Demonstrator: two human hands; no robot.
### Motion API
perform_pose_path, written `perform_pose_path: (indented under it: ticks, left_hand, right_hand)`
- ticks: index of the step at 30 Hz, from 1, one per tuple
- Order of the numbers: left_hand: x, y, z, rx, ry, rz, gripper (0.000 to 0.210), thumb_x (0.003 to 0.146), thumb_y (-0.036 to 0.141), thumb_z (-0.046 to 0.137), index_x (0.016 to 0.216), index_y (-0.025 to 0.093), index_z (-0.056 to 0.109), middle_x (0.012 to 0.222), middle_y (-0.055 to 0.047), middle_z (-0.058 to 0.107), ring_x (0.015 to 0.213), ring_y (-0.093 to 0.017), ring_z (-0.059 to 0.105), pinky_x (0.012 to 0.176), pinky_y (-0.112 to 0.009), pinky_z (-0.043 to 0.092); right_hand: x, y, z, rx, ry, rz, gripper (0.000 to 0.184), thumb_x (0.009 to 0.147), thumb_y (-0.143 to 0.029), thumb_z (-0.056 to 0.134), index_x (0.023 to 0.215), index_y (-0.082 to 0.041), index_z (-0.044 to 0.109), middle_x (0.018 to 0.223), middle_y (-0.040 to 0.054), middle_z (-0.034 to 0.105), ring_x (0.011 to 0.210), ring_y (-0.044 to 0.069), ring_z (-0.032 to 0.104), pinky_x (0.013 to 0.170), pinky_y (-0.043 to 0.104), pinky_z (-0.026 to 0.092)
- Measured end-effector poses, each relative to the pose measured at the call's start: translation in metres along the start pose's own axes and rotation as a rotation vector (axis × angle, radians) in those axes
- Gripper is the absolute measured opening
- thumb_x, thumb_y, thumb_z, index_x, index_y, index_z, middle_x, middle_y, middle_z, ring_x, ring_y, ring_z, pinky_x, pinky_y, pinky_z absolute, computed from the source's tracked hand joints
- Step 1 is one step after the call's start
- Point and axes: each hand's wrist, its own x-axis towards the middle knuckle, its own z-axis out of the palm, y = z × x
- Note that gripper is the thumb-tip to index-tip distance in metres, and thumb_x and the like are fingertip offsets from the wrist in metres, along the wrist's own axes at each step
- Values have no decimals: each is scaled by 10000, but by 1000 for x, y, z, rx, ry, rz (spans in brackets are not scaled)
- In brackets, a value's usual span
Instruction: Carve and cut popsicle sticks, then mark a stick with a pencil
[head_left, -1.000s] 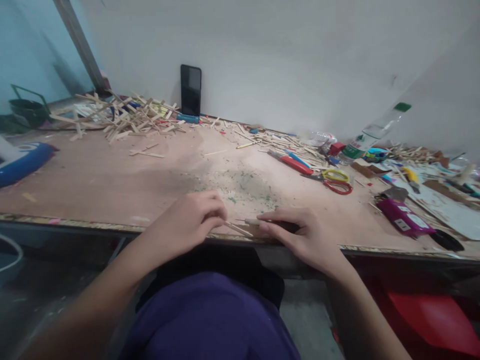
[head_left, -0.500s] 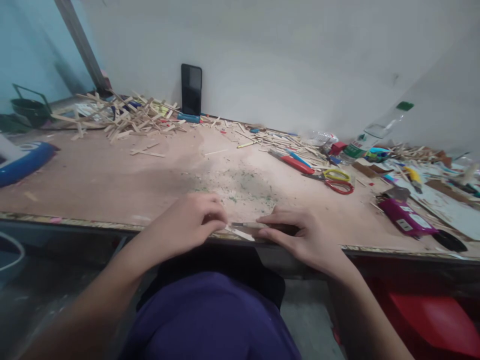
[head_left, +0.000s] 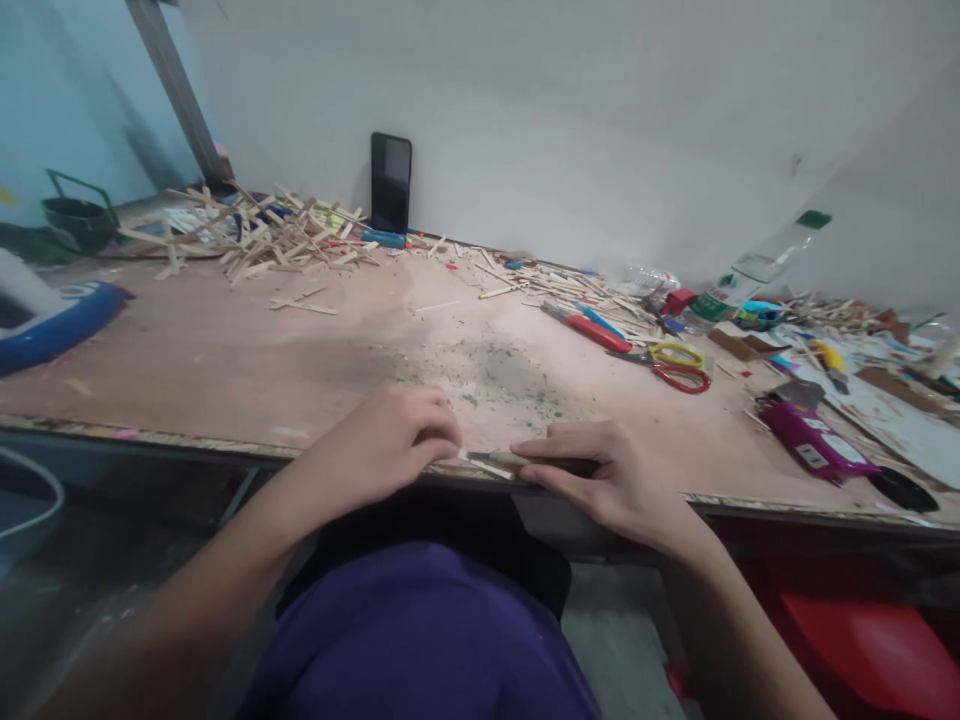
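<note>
At the front edge of the worktable [head_left: 225,370], my left hand [head_left: 401,435] is closed in a pinch on the left end of a thin pale wooden strip [head_left: 493,470]. My right hand [head_left: 607,470] grips a small craft knife [head_left: 506,458] by its light handle, the dark blade pointing left toward my left fingertips. Blade and strip lie close together; whether they touch I cannot tell. Green and pale shavings [head_left: 510,375] are scattered on the tabletop just beyond both hands.
Wooden strips [head_left: 277,235] are heaped at the back left beside a phone [head_left: 391,185] leaning on the wall. To the right lie a red cutter [head_left: 600,330], scissors [head_left: 679,370], a purple packet [head_left: 817,440] and a tilted plastic bottle [head_left: 757,272].
The view has shifted slightly, so the background sits a little farther right. The strip and knife blade have changed position slightly between my hands. Both hands keep their grips.
</note>
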Motion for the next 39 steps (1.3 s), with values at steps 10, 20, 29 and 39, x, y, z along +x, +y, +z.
perform_pose_path:
  ticks: [10, 20, 29, 39]
  left_hand:
    - [3, 1, 0, 11, -12, 5, 169, 1057, 265, 724, 929, 158, 745, 952, -15, 758, 931, -181, 729, 929, -400, 619]
    - [4, 2, 1, 32, -18, -33, 152, 1047, 238, 739, 921, 154, 738, 920, -4, 745, 905, -173, 732, 902, -386, 635]
    - [3, 2, 0, 46, -24, -43, 129, 1044, 220, 737, 932, 156, 744, 928, -5, 747, 920, -176, 734, 915, -393, 634]
    - [5, 4, 0, 41, -40, -64, 134, 1043, 232, 742, 935, 153, 748, 945, -11, 760, 948, -185, 745, 937, -408, 635]
  right_hand:
    - [0, 3, 0, -13, -20, -34, 276, 1037, -444, 757, 1097, -210, 890, 878, 66, 848, 772, 198, 768, 691, 327, 598]
    - [0, 2, 1, 15, -15, -22, 215, 1015, -382, 765, 1074, -227, 901, 890, 61, 864, 774, 207, 779, 692, 331, 602]
    - [-1, 2, -1, 26, 3, -5, 170, 979, -325, 781, 1063, -266, 916, 873, 42, 866, 759, 215, 780, 669, 311, 593]
    - [1, 7, 0, 15, -33, -88, 163, 1043, -323, 771, 1098, -204, 868, 956, 35, 874, 824, 171, 808, 733, 304, 634]
